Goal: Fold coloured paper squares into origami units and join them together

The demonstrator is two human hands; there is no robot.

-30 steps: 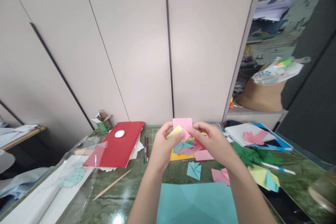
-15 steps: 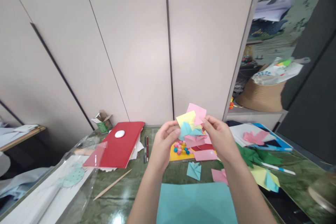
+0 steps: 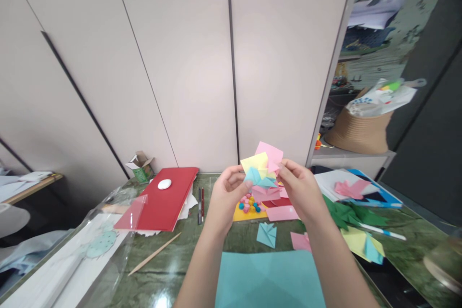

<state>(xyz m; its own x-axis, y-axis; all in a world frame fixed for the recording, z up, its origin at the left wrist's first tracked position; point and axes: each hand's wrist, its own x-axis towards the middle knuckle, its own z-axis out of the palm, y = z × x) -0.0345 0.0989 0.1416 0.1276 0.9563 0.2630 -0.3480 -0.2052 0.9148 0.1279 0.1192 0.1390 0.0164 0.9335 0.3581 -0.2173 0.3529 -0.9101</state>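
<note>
- While our left hand (image 3: 226,195) pinches one pink, yellow and blue folded-paper cluster (image 3: 259,175) above the green marbled tabletop (image 3: 159,279), our right hand (image 3: 303,187) pinches its pink flap (image 3: 271,153).
- Nearer us lies one pleated blue paper square (image 3: 267,235).

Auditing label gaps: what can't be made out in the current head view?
Head view: back of the pink, yellow and turquoise folded-paper cluster, hidden by its own front.
Head view: near edge of the rectangular turquoise paper sheet, cut off by the bottom edge.
Head view: right end of the pink paper piece above that sheet, behind the right forearm.
Head view: print on the green cardboard box, too small.
</note>
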